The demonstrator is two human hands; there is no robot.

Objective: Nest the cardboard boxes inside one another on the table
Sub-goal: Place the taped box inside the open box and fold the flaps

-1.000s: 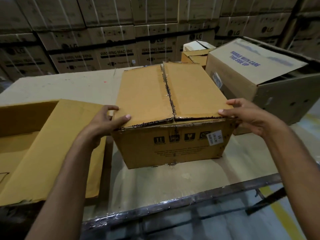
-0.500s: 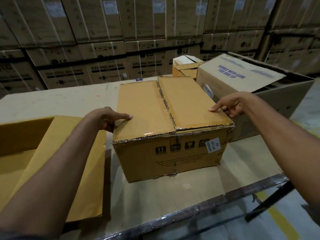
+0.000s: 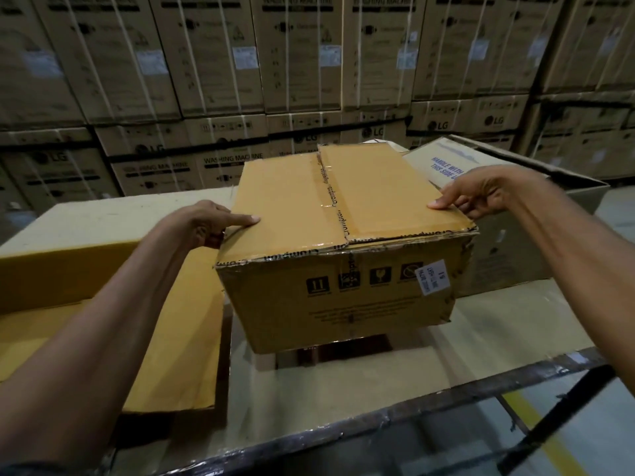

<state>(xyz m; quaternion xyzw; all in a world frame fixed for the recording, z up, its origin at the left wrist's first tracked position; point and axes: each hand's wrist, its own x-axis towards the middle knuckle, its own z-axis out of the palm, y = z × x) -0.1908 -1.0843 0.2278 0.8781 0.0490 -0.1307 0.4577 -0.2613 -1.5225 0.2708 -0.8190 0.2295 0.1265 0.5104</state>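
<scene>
1. A closed brown cardboard box with a taped top seam (image 3: 343, 297) sits between both hands, apparently raised just off the pale cardboard-covered table (image 3: 498, 324), with shadow beneath it.
2. The left hand (image 3: 202, 223) grips its left top edge, thumb flat on the lid and fingers curled down the side.
3. The right hand (image 3: 481, 194) grips the right top edge the same way.
4. An open yellow-brown cardboard box (image 3: 68, 262) lies just left; a large grey-brown open carton with blue print (image 3: 508, 262) stands right.
</scene>
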